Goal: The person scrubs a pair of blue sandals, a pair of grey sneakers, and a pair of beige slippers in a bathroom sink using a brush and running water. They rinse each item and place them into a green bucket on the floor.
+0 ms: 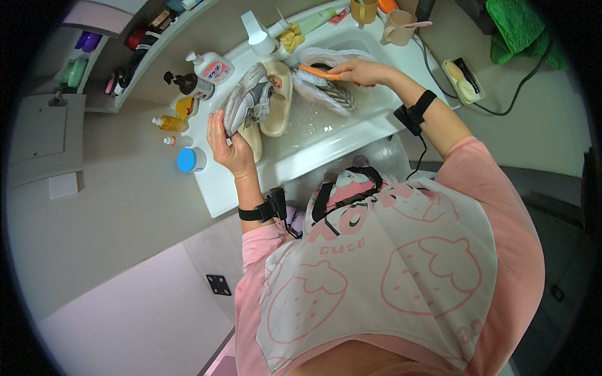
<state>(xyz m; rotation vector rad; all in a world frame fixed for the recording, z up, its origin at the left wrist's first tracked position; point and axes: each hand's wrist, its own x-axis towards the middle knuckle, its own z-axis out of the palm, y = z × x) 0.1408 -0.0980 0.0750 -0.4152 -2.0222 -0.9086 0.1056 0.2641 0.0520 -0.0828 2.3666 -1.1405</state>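
Observation:
My left hand (230,148) supports a grey-and-white sneaker (247,101) at its lower end, fingers along its outer side and thumb beneath. The sneaker is tilted over a pair of cream slide sandals (276,105) at the sink's left. In my right hand (364,73) is a scrubbing brush with an orange handle (320,72) and pale bristles, facing down. Below the brush, another pale shoe (345,96) lies partly in the water, its ridged sole showing. Cloudy water stands in the white washbasin (324,145).
A white faucet (258,35) with a yellow cloth (292,37) is at the back. Pump bottles (214,68) and a blue-lidded jar (188,160) line the left rim. Mugs (400,27) stand back right, near a soap tray (463,81) and a cable (510,110).

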